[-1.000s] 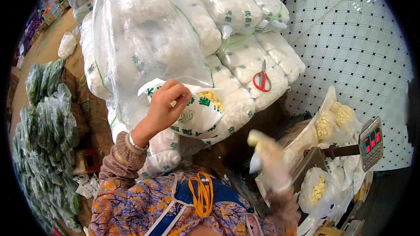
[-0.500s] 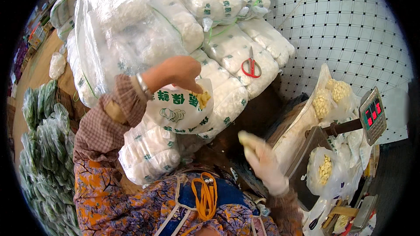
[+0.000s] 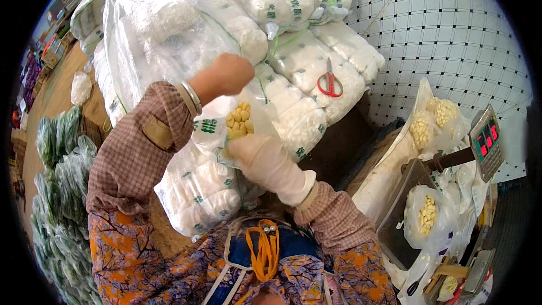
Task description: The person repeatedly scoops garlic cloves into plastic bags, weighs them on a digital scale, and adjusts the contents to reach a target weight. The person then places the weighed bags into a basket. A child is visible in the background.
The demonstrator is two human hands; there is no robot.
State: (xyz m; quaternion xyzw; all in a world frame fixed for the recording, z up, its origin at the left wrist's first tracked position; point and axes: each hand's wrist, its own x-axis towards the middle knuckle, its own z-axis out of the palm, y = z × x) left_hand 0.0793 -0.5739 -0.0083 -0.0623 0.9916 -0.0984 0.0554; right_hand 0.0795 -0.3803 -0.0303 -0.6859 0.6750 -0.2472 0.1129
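White plastic bag (image 3: 210,127) with green print, centre of frame, mouth turned up, pale yellow cloves (image 3: 239,121) showing inside. Leans on the stacked white sacks (image 3: 296,68); the pile probably props it at working height, mouth facing the person.

Left hand (image 3: 230,74): bare, just above the bag mouth. Grip looks curled, fingertips hidden under the knuckles; can't tell if bag film is pinched. If it is, that would keep the mouth raised and the cloves exposed. Left forearm comes up from lower left, elbow out, wrist level over the bag.

Right hand (image 3: 265,164): pale glove, at the lower edge of the cloves, blurred. Fingers point upper left, forearm in from lower right. Grip state unclear, can't tell if anything is held.

Further out: red-handled scissors (image 3: 329,85) lie on a sack right of centre, likely parked there within reach. Large clear bag (image 3: 152,39) drapes over sacks, upper left. Scale display (image 3: 488,138) at right, tilted so probably readable from here; smaller clove bag (image 3: 415,209) beside the scale plate (image 3: 395,237). Bagged green vegetables (image 3: 62,209) heaped lower left.
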